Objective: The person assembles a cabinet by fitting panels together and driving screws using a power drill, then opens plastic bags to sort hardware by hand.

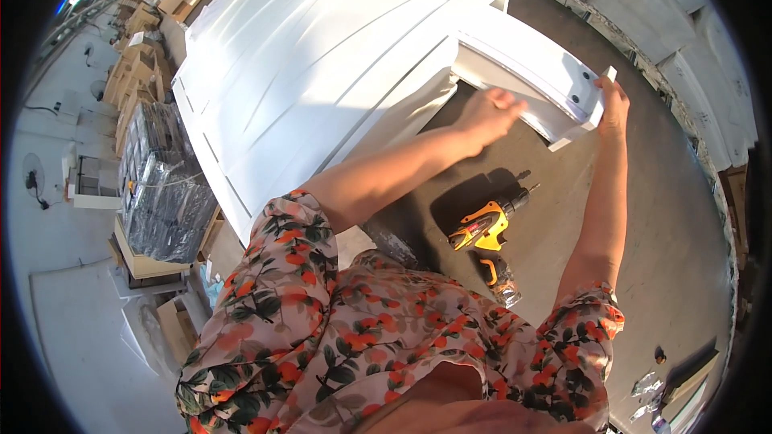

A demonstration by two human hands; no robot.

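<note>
Both hands are holding one white cabinet frame piece [531, 84] lying on the dark workbench [643, 233]: the left hand [494, 112] is gripping its near edge with fingers curled, the right hand [615, 100] clamping its end. One yellow cordless drill [486, 233] is lying on the workbench below the frame piece, and one large white panel door [314, 72] is resting left of it.

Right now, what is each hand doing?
Left hand: closed on the lower edge of the white frame piece.
Right hand: gripping the same piece at its end corner.
The yellow drill lies untouched on the table.
</note>
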